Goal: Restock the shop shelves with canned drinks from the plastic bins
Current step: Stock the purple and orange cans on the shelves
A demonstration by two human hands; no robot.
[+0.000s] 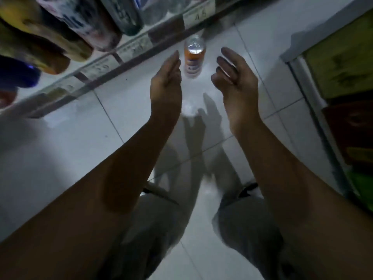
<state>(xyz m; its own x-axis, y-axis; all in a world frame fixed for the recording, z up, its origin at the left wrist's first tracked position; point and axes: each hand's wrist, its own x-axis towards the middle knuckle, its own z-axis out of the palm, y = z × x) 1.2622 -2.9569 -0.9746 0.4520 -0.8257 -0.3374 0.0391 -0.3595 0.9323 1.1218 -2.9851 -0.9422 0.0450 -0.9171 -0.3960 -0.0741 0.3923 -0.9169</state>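
Nearest the camera, two knees in grey trousers (248, 225) bend over a white tiled floor (70, 148). Two bare forearms reach forward above them. On the left hand (166, 81) the fingers are straight and pressed together, seen edge-on; on the right hand (232, 77) they are loosely curled and slightly apart. Neither holds anything. One orange can (194, 57) stands upright on the floor, between the two hands and just past the fingertips, gripped by neither. Beyond it runs one shelf edge (121, 55) carrying paper price labels (198, 14), with blurred bottles (84, 23) above, too smeared to count. At right sits one stack of cartons (343, 63).
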